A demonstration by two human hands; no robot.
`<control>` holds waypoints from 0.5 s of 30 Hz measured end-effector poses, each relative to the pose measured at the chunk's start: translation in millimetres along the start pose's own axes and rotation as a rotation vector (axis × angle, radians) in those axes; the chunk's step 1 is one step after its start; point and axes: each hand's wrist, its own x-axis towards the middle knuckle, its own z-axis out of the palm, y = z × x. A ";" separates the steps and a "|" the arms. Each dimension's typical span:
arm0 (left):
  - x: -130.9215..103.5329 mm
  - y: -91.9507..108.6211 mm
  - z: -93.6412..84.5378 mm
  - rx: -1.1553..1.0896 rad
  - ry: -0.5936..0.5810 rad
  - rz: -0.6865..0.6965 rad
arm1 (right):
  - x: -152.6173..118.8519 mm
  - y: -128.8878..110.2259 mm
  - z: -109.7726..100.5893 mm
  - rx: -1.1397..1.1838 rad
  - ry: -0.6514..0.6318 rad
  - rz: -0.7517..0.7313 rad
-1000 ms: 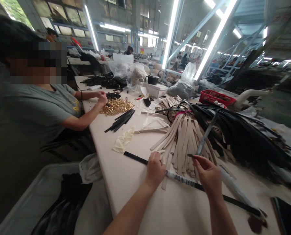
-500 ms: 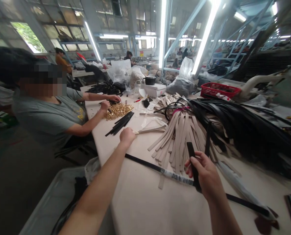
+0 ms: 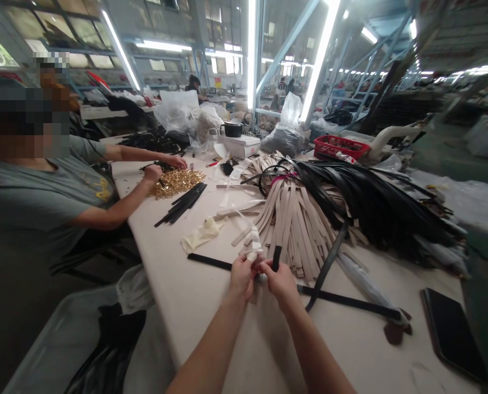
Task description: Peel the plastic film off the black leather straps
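Note:
My left hand (image 3: pixel 242 276) and my right hand (image 3: pixel 279 279) meet over the table, fingertips close together. Pinched in my left hand is a white, crumpled strip (image 3: pixel 254 244) that rises toward the fan of beige straps (image 3: pixel 293 219). My right hand is closed on a black strap (image 3: pixel 276 257), whose end stands up above the fingers. Beneath the hands, a long black bar (image 3: pixel 350 302) lies across the table, its middle hidden. A pale, thin glove-like piece (image 3: pixel 201 234) rests to the left.
At the left, a person (image 3: pixel 80 186) handles gold metal pieces (image 3: pixel 178 182). Black strips (image 3: pixel 182 203) lie nearby. Black straps (image 3: pixel 375 202) drape at right, with a phone (image 3: pixel 453 334) near the right edge. A red basket (image 3: pixel 340 148) and white box (image 3: pixel 239 146) stand behind.
My left hand has moved right and toward me, now holding the white strip beside my right hand. My right hand has moved left with the black strap. The view has shifted right.

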 end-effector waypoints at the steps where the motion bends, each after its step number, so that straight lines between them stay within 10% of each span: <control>1: -0.1 -0.3 -2.3 -0.022 0.003 -0.001 | -1.0 2.0 -1.0 -0.005 0.025 -0.005; 15: -35.9 -5.0 -22.7 0.012 -0.168 -0.096 | -27.6 12.4 -0.3 0.021 -0.017 -0.012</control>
